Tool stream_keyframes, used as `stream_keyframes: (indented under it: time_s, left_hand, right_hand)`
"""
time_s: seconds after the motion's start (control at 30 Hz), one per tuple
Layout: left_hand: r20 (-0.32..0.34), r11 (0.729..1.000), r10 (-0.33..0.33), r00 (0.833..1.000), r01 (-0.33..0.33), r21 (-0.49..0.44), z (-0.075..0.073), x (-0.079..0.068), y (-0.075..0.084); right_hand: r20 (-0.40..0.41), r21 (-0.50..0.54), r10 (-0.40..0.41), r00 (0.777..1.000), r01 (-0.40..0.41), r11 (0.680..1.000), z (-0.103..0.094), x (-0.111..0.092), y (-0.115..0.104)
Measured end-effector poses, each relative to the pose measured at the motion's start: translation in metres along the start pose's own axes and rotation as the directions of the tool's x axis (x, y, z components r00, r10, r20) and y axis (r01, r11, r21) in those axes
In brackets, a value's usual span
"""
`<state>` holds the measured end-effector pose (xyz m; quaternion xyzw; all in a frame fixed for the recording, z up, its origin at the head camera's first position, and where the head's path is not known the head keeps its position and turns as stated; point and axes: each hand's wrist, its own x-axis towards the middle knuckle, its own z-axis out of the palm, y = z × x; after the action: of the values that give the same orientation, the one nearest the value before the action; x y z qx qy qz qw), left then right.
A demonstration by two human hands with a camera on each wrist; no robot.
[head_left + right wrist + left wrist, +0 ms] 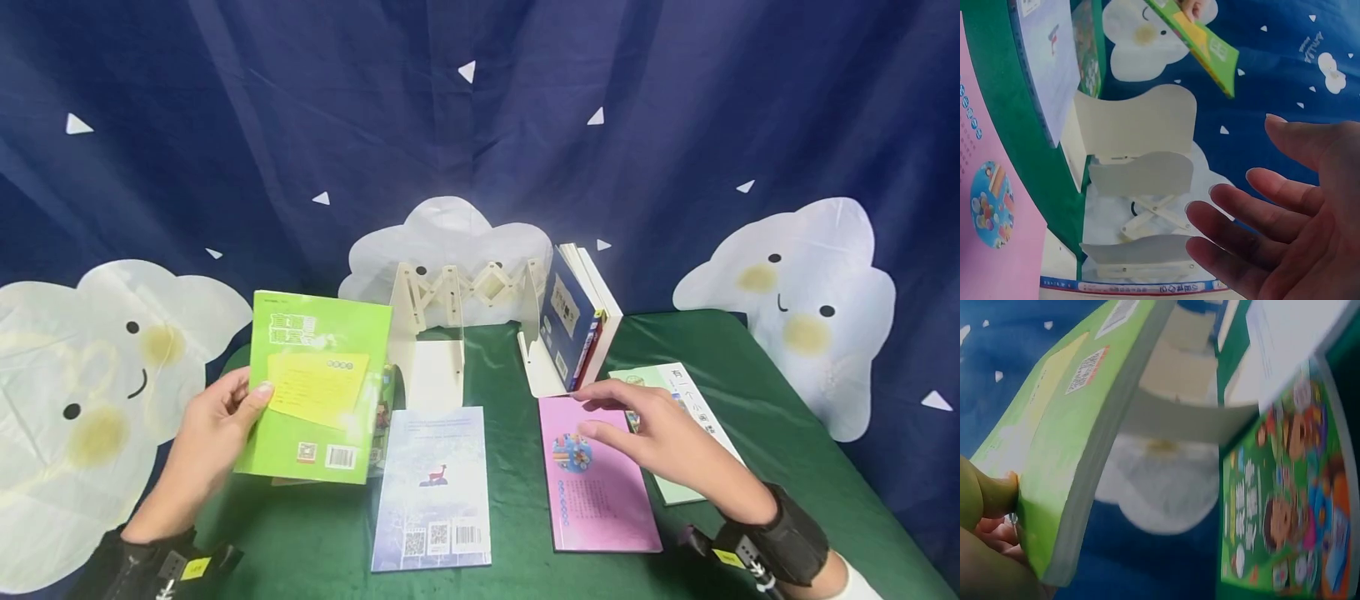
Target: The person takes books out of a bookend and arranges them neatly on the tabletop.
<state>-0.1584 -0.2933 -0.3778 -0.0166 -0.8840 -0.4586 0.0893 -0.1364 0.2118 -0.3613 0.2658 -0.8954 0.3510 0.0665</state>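
My left hand grips a bright green book by its left edge, thumb over the cover, and holds it up above the table. Below it lies another green book with cartoon children, mostly hidden in the head view. My right hand is empty, its fingers loosely spread over the top of a pink book. A white extendable bookend rack stands at the back middle. Several books, a dark blue one in front, lean upright at its right end.
A pale lilac book lies flat at the front middle of the green-covered table. Partly under my right arm is a pale green and white book. A dark blue curtain with cloud shapes hangs behind.
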Motion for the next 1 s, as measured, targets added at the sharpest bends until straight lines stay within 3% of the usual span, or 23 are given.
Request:
stream_keyframes:
  time_s: [0.17, 0.5, 0.77, 1.0]
  left_hand:
    - [-0.042, 0.995, -0.031, 0.999, 0.035, 0.093, -0.016, 0.011, -0.019]
    - [-0.097, 0.97, -0.141, 0.985, 0.157, 0.183, -0.038, 0.03, -0.051]
    - [-0.129, 0.945, -0.16, 0.979, 0.19, 0.268, -0.05, 0.04, -0.073]
    - [-0.137, 0.907, -0.131, 0.982, 0.175, 0.382, -0.057, 0.044, -0.087]
  right_hand:
    - [-0.023, -0.004, -0.009, 1.0, 0.009, 1.0, -0.005, -0.003, 0.002]
    - [-0.047, -0.045, 0.078, 0.996, -0.08, 0.996, -0.01, -0.016, 0.014]
    - [-0.055, -0.036, 0.09, 0.994, -0.092, 0.995, -0.009, -0.021, 0.018]
    - [-0.046, -0.046, 0.097, 0.994, -0.099, 0.994, -0.006, -0.023, 0.021]
